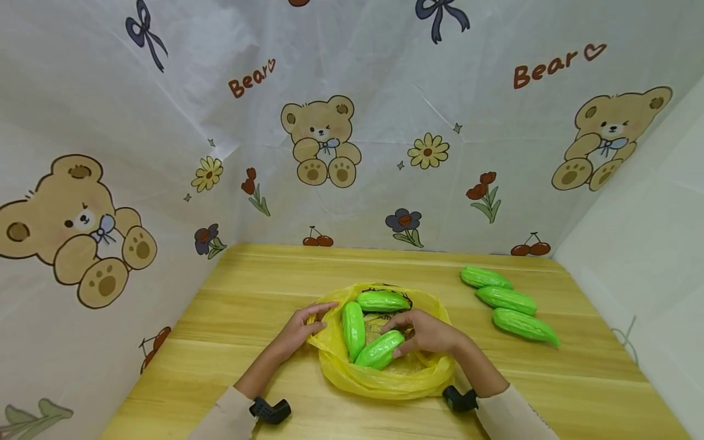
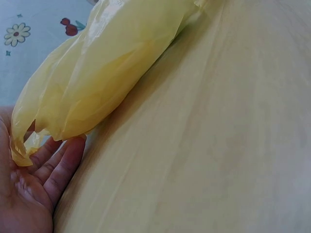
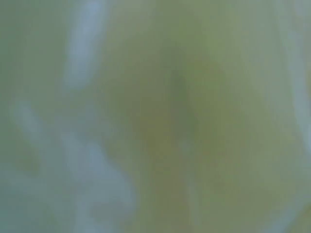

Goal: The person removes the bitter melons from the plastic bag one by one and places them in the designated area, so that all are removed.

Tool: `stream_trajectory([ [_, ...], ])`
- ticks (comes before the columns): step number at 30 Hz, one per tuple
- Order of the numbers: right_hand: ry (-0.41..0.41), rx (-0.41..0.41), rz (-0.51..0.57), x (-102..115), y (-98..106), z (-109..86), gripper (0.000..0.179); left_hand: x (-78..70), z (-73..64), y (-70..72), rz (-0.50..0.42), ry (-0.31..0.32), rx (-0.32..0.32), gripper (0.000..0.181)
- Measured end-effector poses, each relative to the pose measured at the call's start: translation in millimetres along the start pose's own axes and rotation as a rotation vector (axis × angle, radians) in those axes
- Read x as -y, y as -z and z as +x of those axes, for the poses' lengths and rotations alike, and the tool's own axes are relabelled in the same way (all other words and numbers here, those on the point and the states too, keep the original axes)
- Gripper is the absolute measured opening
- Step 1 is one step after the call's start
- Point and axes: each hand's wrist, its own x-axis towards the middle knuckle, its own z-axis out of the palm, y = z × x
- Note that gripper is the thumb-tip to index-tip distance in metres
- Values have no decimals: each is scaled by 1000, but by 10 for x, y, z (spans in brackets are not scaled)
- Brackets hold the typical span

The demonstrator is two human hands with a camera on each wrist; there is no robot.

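A yellow plastic bag (image 1: 379, 386) lies with its mouth spread on the table. Inside it are three bright green, ridged model bitter melons: one at the back (image 1: 382, 300), one on the left (image 1: 354, 330) and one at the front (image 1: 379, 350). My right hand (image 1: 426, 333) reaches into the bag and holds the front bitter melon by its right end between thumb and fingers. At the bag's left rim, my left hand (image 1: 299, 330) grips the plastic; in the left wrist view the yellow film (image 2: 92, 82) passes between thumb and fingers. The right wrist view is only blurred yellow plastic.
Three more green bitter melons (image 1: 506, 300) lie side by side on the right of the wooden table (image 1: 247, 278). A cloth printed with bears (image 1: 379, 201) stands behind and to the left, and a white wall (image 1: 660, 256) borders the right side.
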Motion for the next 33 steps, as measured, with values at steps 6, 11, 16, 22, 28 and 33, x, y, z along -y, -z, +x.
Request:
stream_trajectory([
  [6, 17, 11, -3, -20, 18, 11, 42, 2, -10, 1, 6, 3, -4, 48],
  [11, 21, 8, -5, 7, 23, 7, 42, 7, -14, -5, -1, 4, -4, 48],
  [16, 18, 1, -15, 63, 41, -22, 41, 26, -5, -9, -1, 6, 10, 47],
  [22, 31, -23, -19, 122, 103, -74, 42, 26, 1, -7, -8, -4, 18, 47],
  [28, 50, -55, 10, 145, 171, -118, 40, 7, -4, 1, -5, -16, 16, 48],
  [33, 59, -106, 9, 176, 225, -155, 39, 0, -9, 6, -4, -5, 22, 47],
])
